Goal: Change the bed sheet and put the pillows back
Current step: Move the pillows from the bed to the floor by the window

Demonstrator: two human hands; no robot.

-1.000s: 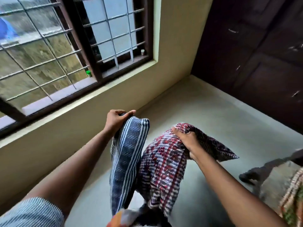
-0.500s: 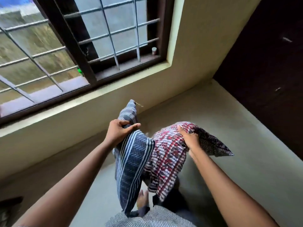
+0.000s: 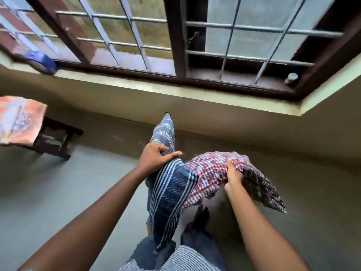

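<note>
I carry two pillows in front of me above the floor. My left hand (image 3: 156,157) grips the upper part of a blue pillow with white stripes (image 3: 170,190), which hangs down towards my legs. My right hand (image 3: 233,178) grips a red, white and dark patterned pillow (image 3: 211,173) by its top edge; one dark corner of it sticks out to the right. The two pillows touch each other in the middle. No bed or sheet is in sight.
A barred window (image 3: 175,36) with a dark frame runs along the wall ahead, with a small jar (image 3: 291,78) and a blue object (image 3: 42,62) on its sill. At the left stands a low dark stool (image 3: 56,139) next to an orange patterned cloth (image 3: 19,118). The floor (image 3: 58,192) is grey.
The view has swung left: the dark cupboard has gone out of sight and the stool and orange cloth have come in. Both hands keep their hold on the pillows.
</note>
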